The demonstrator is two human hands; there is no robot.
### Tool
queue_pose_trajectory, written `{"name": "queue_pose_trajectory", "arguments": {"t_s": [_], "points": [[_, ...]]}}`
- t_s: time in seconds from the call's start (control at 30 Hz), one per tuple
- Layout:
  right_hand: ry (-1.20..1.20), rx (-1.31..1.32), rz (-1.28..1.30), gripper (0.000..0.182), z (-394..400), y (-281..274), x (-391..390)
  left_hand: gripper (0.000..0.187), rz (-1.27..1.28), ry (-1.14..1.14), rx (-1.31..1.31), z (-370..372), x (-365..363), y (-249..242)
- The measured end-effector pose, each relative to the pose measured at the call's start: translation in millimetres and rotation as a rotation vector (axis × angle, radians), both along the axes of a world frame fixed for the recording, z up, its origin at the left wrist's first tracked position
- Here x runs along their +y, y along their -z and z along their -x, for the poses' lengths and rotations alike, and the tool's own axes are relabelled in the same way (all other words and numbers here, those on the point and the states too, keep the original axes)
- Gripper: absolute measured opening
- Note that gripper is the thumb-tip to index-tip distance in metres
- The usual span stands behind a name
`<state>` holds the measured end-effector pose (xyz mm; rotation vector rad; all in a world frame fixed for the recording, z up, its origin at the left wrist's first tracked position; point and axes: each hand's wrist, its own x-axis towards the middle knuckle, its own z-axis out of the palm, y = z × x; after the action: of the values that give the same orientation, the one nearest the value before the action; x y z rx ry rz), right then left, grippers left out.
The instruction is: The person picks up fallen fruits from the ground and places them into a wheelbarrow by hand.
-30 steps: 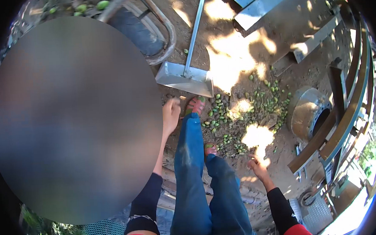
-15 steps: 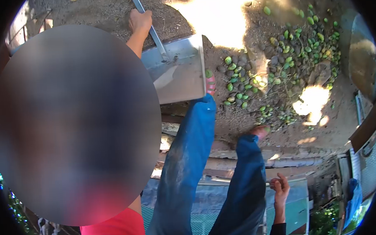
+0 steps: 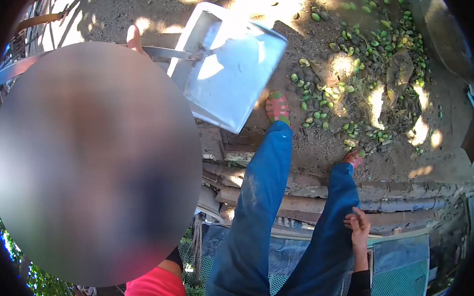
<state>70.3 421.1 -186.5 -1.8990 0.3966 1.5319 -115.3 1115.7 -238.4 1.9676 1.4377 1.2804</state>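
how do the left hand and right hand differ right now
The left hand is stretched out ahead, up at the metal handle of the shovel; the right hand hangs low beside the blue trouser leg. The left hand is mostly hidden, so its grip is unclear; the right hand shows plainly, fingers loosely curled and holding nothing. Both are bare.

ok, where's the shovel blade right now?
Head view, upper middle: the shovel blade is lifted over the dirt, left of the green fruit pile and above the sandalled foot; the left hand grips its handle.
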Motion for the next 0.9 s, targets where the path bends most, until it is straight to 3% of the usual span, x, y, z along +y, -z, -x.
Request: {"name": "queue_pose_trajectory", "arguments": {"t_s": [0.13, 0.3, 0.37, 0.4, 0.53, 0.7, 0.8, 0.9], "points": [[0.016, -0.047, -0.093, 0.032, -17, -3, -18, 0.027, 0.043, 0.043, 0.276, 15, -5, -16], [0.067, -0.094, -0.059, 0.03, -45, 6, -75, 0.021, 0.146, -0.015, 0.069, 37, -11, 27], [0.106, -0.17, -0.088, 0.03, -56, 16, -109, 0.032, 0.131, 0.062, 0.58, 60, 4, 51], [0.108, -0.188, -0.077, 0.03, -61, 27, -132, 0.034, 0.119, 0.108, 0.643, 51, -3, 59], [0.176, -0.202, -0.077, 0.03, -77, 84, -195, 0.031, 0.565, -0.008, 0.031, 8, -37, 102], [0.064, -0.195, -0.003, 0.031, -89, 153, -225, 0.037, 0.77, 0.144, 0.113, -26, -180, 105], [0.077, -0.193, -0.062, 0.033, -102, 182, -238, 0.041, 0.903, 0.215, -0.009, -39, -273, 122], [-0.057, -0.278, -0.084, 0.034, -130, 188, -251, 0.042, 0.98, 0.227, -0.129, -67, -341, 137]]}}
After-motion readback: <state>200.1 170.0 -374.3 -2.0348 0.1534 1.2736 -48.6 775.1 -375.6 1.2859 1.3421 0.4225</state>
